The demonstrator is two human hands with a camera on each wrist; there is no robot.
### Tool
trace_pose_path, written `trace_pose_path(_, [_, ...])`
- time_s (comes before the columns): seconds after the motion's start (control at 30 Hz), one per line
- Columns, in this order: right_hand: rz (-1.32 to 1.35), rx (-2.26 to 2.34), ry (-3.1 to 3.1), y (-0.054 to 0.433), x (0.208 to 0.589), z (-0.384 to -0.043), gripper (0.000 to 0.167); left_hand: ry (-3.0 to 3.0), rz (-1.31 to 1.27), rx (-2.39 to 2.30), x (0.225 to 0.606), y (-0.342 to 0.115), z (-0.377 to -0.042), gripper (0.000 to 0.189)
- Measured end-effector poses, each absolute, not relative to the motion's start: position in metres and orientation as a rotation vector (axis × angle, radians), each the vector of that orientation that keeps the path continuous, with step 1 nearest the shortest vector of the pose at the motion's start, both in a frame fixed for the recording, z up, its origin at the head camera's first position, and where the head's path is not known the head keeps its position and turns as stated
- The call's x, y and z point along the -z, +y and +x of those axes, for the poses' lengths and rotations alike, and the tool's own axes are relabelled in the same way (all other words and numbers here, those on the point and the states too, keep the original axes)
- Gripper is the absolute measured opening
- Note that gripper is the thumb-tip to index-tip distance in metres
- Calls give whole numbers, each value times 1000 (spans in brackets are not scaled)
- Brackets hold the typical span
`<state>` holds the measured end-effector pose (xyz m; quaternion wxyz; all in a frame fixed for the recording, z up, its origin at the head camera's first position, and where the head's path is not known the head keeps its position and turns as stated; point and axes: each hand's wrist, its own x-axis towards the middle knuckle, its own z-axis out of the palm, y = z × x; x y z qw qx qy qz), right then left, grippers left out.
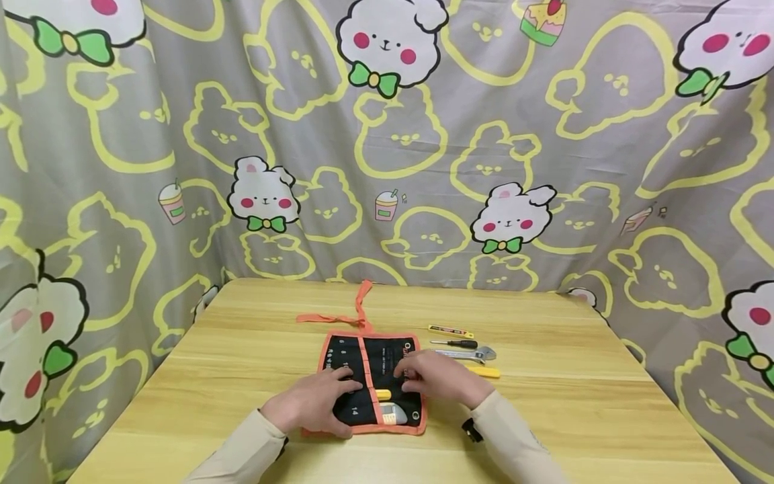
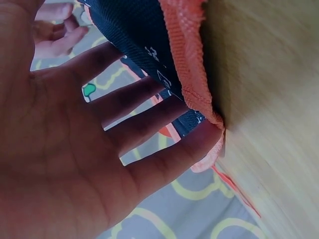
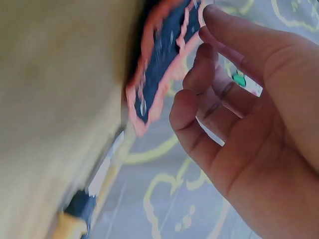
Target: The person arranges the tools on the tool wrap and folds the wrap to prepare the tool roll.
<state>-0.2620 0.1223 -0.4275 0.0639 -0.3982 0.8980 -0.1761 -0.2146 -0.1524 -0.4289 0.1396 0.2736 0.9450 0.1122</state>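
Observation:
A black tool roll with orange trim (image 1: pixel 387 343) lies unrolled on the wooden table. Numbers are printed on its left part. My left hand (image 1: pixel 317 402) rests on that part with its fingers spread and extended; in the left wrist view those fingers (image 2: pixel 144 122) reach across the fabric. My right hand (image 1: pixel 444 378) hovers at the roll's right side, fingers loosely bent; the right wrist view shows nothing between the fingers (image 3: pixel 187 112). A yellow-handled tool (image 1: pixel 382 394) and a grey utility knife (image 1: pixel 394 415) sit in the pockets, their lower parts hidden by the fabric.
Right of the roll lie a yellow-cased item (image 1: pixel 450 331), a black-handled screwdriver (image 1: pixel 462 343), an adjustable wrench (image 1: pixel 484 353) and another yellow-handled tool (image 1: pixel 488 372). Orange ties (image 1: pixel 329 318) stretch behind the roll. A patterned curtain (image 1: pixel 423 168) hangs along the back of the table (image 1: pixel 574 403).

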Motion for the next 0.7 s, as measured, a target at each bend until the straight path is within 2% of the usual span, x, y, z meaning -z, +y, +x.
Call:
trace_pose_path(0.33, [-1168, 607, 2816, 172, 416, -271, 20, 2730, 785, -333, 430, -154, -214, 75])
trace_pose_path(0.7, [-1081, 640, 2915, 228, 413, -273, 17, 2740, 779, -326, 428, -152, -213, 75])
